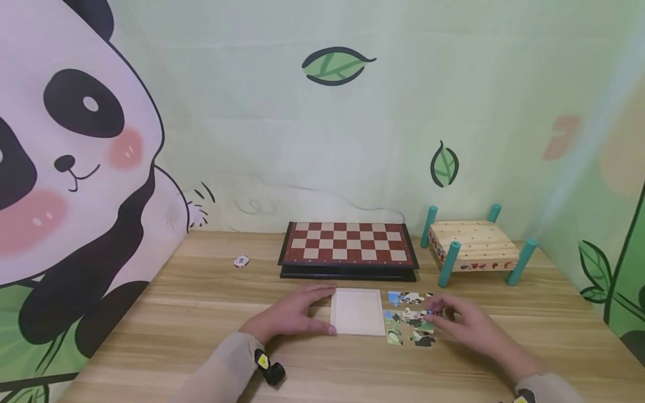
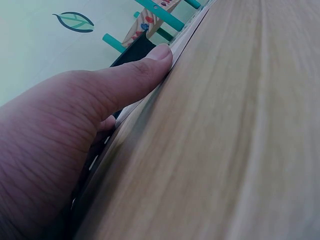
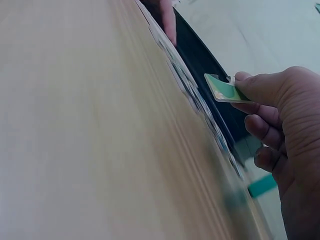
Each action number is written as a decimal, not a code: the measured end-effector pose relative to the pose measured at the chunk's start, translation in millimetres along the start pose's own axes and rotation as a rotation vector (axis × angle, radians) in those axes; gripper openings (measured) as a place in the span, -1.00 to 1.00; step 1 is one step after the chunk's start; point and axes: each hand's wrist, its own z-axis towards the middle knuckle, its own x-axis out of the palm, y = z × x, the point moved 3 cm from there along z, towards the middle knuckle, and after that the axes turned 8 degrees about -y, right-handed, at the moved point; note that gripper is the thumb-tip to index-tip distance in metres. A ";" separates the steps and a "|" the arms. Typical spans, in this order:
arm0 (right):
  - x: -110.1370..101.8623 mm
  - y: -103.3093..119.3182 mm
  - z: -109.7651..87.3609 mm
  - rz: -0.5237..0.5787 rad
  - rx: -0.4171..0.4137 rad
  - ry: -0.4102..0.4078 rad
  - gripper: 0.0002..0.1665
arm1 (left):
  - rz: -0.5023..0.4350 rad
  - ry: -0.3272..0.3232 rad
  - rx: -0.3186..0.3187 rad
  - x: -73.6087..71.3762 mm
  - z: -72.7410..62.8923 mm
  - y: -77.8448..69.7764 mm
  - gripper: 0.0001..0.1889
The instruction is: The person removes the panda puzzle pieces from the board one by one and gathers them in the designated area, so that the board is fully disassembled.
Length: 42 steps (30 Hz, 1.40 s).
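Observation:
A shallow, pale square puzzle tray [image 1: 358, 312] lies flat on the wooden table. My left hand [image 1: 289, 314] rests at its left side, fingers stretched along the far corner and thumb at the near corner. The left wrist view shows the straight thumb [image 2: 127, 80] touching the tray's edge. Several jigsaw pieces [image 1: 423, 339] with blue, green and black-and-white print lie right of the tray. Just over their right side, my right hand [image 1: 466, 323] pinches a puzzle piece [image 3: 222, 91] between thumb and index finger. That piece has a green face and is lifted above the table.
Behind the tray stands a folded chessboard box [image 1: 347, 243] in red and white squares. To its right is a small wooden stand [image 1: 473, 232] with teal posts. A poker chip [image 1: 241, 261] lies back left. The panda-print wall [image 1: 252, 140] borders the table.

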 end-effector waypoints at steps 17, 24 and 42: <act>-18.5 -16.0 -22.7 -0.003 0.063 0.007 -0.88 | 0.005 -0.001 0.001 -0.1 1.0 2.5 0.00; -20.1 -17.6 -23.1 0.016 0.020 0.017 -0.88 | 0.002 0.000 -0.007 -0.5 1.0 2.6 0.00; -19.0 -20.9 -25.8 0.025 -0.111 0.099 -0.87 | 0.008 0.010 -0.007 -0.6 0.8 0.4 -0.01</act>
